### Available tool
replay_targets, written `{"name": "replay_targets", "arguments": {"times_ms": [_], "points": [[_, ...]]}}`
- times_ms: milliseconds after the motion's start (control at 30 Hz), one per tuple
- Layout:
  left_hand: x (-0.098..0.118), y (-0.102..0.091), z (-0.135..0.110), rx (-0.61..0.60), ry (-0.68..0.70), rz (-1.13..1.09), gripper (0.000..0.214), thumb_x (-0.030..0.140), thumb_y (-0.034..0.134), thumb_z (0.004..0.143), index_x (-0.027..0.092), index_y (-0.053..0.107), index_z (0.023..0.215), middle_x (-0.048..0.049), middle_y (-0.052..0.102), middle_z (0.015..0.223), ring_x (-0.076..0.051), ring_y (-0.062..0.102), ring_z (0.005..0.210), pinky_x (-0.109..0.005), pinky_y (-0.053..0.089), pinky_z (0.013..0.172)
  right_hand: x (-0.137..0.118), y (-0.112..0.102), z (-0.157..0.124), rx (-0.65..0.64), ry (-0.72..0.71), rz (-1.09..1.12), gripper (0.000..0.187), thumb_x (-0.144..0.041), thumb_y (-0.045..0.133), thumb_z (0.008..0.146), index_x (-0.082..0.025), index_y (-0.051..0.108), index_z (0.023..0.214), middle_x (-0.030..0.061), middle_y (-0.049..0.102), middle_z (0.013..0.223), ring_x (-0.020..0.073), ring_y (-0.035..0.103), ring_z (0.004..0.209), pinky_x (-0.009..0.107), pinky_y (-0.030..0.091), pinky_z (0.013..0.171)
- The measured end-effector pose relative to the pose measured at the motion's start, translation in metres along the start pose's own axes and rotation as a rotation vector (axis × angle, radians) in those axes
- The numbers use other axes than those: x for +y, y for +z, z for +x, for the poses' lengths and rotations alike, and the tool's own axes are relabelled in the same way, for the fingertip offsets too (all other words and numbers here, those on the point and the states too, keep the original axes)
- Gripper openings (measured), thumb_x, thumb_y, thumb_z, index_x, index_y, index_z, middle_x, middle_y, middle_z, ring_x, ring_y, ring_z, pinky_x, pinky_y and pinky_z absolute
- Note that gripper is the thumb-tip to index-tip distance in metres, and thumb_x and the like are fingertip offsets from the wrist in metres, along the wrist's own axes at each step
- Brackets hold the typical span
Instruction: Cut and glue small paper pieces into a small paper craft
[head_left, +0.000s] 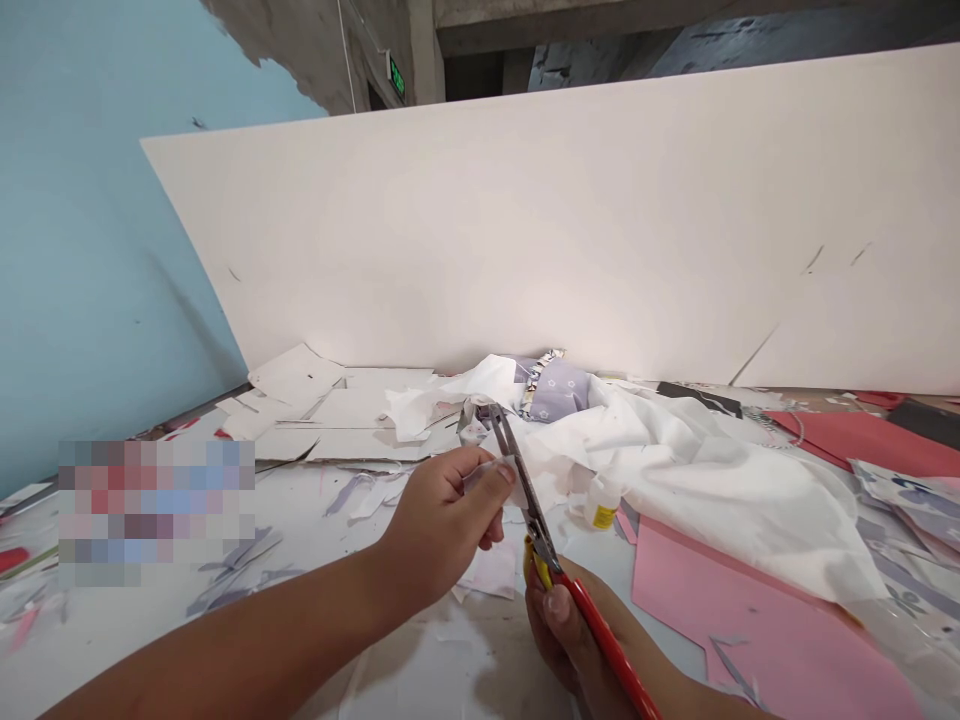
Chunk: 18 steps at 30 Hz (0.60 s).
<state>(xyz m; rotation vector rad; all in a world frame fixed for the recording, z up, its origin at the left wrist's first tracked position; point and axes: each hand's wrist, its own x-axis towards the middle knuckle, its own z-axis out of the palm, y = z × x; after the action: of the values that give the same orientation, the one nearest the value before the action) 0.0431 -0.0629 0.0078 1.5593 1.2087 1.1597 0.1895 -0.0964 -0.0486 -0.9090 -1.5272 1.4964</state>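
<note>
My left hand (444, 512) is closed in a pinch on a small piece of patterned paper (474, 425), held up in front of me. My right hand (570, 625) grips scissors (529, 500) with red and yellow handles. Their steel blades point up and away, and the blades lie against the paper piece just beyond my left thumb. Both hands hover over a white table (150, 620) littered with paper scraps.
A heap of white cloth (675, 470) with lilac patterned paper (559, 388) lies behind the hands. A small glue bottle (602, 505) stands beside it. Pink sheets (750, 620) lie at the right, white cardboard pieces (315, 400) at the back left, and a tall white board (570, 230) stands behind.
</note>
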Motion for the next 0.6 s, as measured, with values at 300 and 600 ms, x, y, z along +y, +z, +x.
{"name": "replay_targets", "arguments": {"times_ms": [300, 600], "points": [[0.004, -0.006, 0.005, -0.306, -0.188, -0.036, 0.021, 0.032, 0.056, 0.073, 0.017, 0.051, 0.060, 0.0036, 0.053, 0.046, -0.008, 0.044, 0.041, -0.020, 0.036, 0.043, -0.002, -0.013, 0.012, 0.099, 0.005, 0.143, 0.046, -0.065, 0.040, 0.076, -0.020, 0.039, 0.070, -0.0063, 0.035, 0.053, 0.0058, 0.027, 0.042, 0.020, 0.020, 0.038], [-0.006, -0.013, 0.015, -0.566, -0.322, 0.040, 0.011, 0.026, 0.061, 0.067, 0.016, 0.056, 0.066, 0.0034, 0.056, 0.047, -0.007, 0.044, 0.040, -0.017, 0.034, 0.041, -0.006, -0.017, 0.016, 0.205, 0.138, 0.018, 0.009, -0.027, 0.052, 0.073, -0.020, 0.045, 0.071, -0.0084, 0.036, 0.046, 0.0064, 0.028, 0.041, 0.021, 0.022, 0.042]]}}
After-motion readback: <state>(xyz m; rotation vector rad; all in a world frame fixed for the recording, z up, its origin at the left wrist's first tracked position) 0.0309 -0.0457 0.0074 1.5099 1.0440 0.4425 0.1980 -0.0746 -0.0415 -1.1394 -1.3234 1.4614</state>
